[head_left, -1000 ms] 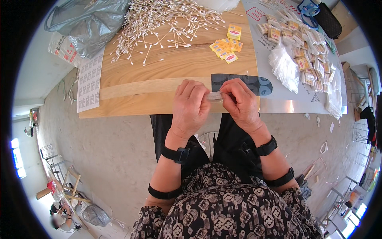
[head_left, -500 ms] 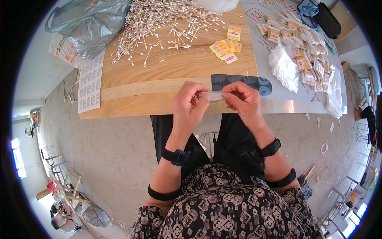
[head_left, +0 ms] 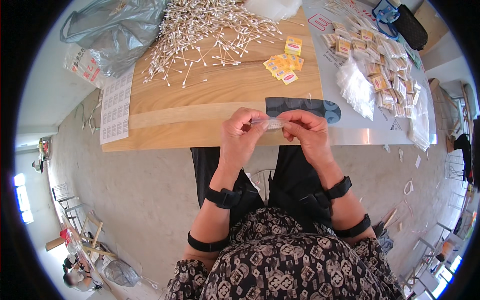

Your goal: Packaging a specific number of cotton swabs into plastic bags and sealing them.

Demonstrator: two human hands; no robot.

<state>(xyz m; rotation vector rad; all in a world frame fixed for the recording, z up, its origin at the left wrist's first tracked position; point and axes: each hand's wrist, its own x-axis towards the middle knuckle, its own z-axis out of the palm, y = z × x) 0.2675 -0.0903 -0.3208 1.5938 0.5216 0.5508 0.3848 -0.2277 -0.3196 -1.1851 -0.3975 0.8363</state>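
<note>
Between my two hands, at the front edge of the wooden table (head_left: 200,120), is a small transparent plastic bag (head_left: 274,124) with white swab tips showing inside. My left hand (head_left: 239,136) pinches one end of its upper edge between thumb and forefinger. The other end is pinched by my right hand (head_left: 311,136), its fingers curled. Just beyond the bag lies a dark strip with round patterns (head_left: 295,103). Farther off are several yellow cards (head_left: 281,63) and a small yellow stack (head_left: 293,45). A large loose heap of cotton swabs (head_left: 200,35) covers the far part of the table.
On the grey sheet at the right lie a fan of empty transparent bags (head_left: 356,87) and a pile of filled swab packets (head_left: 382,65). A grey plastic bag (head_left: 120,37) and a printed sheet (head_left: 116,110) are at the left. A black pouch (head_left: 412,26) stands far right.
Both hands have dropped slightly toward me with the bag. My right fingers have shifted along its upper edge, and more of the swab tips now show.
</note>
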